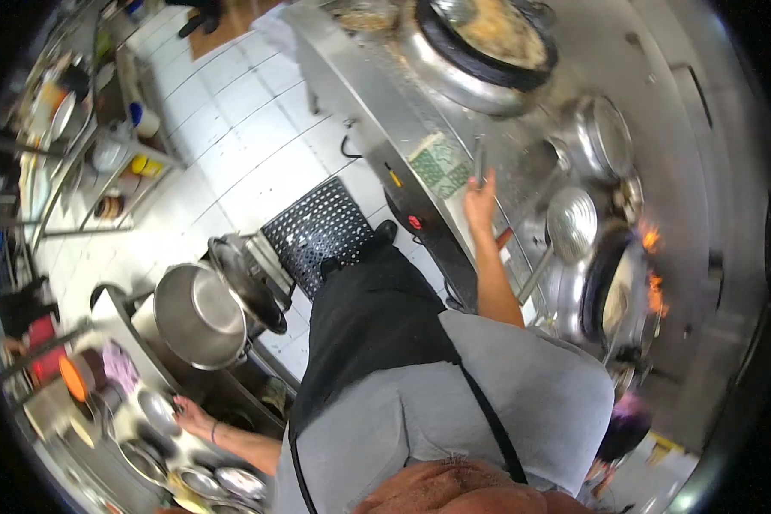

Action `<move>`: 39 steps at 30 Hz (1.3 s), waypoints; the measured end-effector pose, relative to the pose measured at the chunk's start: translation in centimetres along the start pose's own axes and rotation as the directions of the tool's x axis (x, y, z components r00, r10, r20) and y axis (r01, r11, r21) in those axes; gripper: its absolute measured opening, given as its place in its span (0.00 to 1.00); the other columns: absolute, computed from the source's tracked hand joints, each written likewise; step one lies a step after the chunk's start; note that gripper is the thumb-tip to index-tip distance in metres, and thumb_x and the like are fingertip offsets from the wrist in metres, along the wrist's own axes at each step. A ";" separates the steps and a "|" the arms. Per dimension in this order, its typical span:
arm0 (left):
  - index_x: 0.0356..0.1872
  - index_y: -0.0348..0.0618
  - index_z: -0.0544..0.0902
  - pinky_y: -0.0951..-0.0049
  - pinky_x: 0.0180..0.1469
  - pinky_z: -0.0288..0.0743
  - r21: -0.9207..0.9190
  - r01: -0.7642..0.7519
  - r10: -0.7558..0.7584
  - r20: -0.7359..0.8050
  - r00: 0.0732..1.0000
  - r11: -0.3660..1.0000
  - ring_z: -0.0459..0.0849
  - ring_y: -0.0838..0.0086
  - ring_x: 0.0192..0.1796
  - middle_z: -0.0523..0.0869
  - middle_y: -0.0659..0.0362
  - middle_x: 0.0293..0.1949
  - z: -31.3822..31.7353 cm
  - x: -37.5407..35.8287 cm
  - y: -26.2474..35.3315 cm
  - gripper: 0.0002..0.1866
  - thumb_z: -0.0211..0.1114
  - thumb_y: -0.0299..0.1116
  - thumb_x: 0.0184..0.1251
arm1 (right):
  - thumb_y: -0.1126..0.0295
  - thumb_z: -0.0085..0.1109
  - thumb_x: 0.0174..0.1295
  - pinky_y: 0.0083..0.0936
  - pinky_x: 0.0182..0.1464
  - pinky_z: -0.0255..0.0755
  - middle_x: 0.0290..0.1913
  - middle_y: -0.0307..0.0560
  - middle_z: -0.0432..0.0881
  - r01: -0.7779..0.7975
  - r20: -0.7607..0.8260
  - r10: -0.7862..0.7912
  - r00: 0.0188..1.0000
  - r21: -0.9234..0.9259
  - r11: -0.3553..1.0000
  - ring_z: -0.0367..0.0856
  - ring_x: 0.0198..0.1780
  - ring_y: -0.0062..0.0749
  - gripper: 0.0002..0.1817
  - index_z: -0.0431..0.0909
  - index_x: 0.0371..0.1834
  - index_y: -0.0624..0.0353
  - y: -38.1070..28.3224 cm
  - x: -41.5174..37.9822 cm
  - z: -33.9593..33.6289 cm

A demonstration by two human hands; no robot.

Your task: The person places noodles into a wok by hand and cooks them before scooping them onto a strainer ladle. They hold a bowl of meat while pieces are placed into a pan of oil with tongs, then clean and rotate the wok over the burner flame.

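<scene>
My left hand (194, 420) reaches out over the counter at the lower left. Its fingers are closed at the edge of a shallow round metal bowl (158, 411). My right hand (481, 204) is over the front edge of the stove, wrapped round an upright metal handle (480, 158); what the handle belongs to cannot be made out. Beside that hand lies a green-and-white cloth (441, 164). A perforated skimmer (571, 224) rests to the right of my forearm, near a wok (612, 295) with flames beside it.
A large wok (480, 51) with food stands at the stove's far end, near a metal pot (598, 137). A deep stockpot (201, 313) and a lid (247, 283) stand left of me. Several bowls (201, 481) crowd the lower left. A perforated black mat (317, 224) lies underfoot.
</scene>
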State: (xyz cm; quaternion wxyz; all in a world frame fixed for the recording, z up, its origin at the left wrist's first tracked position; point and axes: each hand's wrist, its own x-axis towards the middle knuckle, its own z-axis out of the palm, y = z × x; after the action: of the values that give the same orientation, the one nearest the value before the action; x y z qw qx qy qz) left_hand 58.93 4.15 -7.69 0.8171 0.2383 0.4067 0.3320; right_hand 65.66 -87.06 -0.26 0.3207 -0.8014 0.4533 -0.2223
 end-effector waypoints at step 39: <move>0.47 0.46 0.76 0.66 0.47 0.80 0.716 -0.399 -0.701 0.680 0.213 0.573 0.84 0.64 0.49 0.84 0.54 0.59 16.7 -45.6 -34.6 0.05 0.57 0.33 0.76 | 0.73 0.59 0.55 0.43 0.40 0.77 0.33 0.54 0.85 0.094 -0.658 -0.232 0.717 -0.239 0.967 0.85 0.38 0.48 0.07 0.84 0.35 0.59 13.6 -13.8 -30.4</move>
State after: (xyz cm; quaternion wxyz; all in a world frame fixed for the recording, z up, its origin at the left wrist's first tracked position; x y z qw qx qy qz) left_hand 64.23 -54.51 1.84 0.7049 0.6731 -0.0671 -0.2133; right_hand 31.26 -89.77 10.25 0.0345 -0.7277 0.4850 -0.4838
